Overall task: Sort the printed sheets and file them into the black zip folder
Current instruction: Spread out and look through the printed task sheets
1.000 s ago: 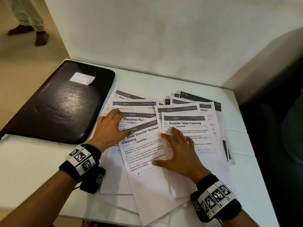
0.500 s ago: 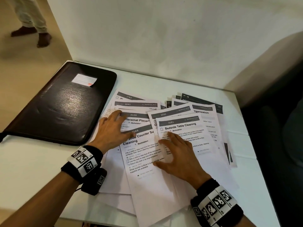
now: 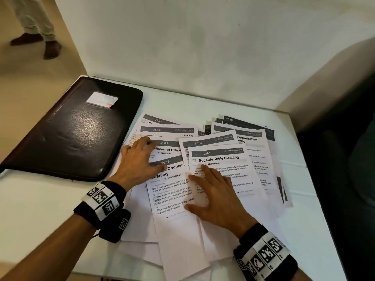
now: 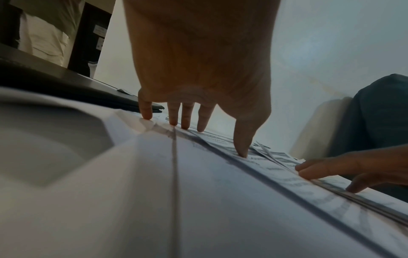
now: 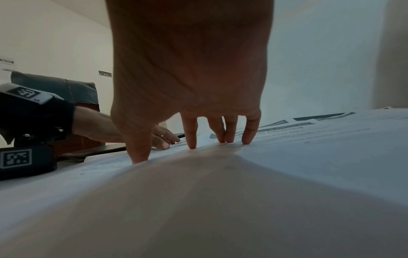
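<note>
Nearest, two black wrist bands with white coded tags. Right hand (image 3: 216, 201) lies flat, fingers straight and spread, pressing the white printed sheet headed "3081 Bedside Table Cleaning" (image 3: 221, 171); it grasps nothing. Left hand (image 3: 138, 162) likewise flat and released, fingers spread on the fanned white printed sheets (image 3: 172, 195) spread across the white table (image 3: 30, 209). Left wrist view alone shows the left fingertips (image 4: 146, 113) touching paper, palm raised; right wrist view shows the same arch on the right fingertips (image 5: 192, 139). Legible in the head view only: "3089 Shoe Counter … Cleaning", "3109 Placemat Place…", "3062", "3641", "3782", "Organization", "Dexterous Hand", "Workstation". Farther left, the black leather-look zip folder (image 3: 77, 134) lies closed and flat, touching the sheets' left edge, with a small white label, unreadable. Beyond, a pale wall; a person's feet on the floor far left.
</note>
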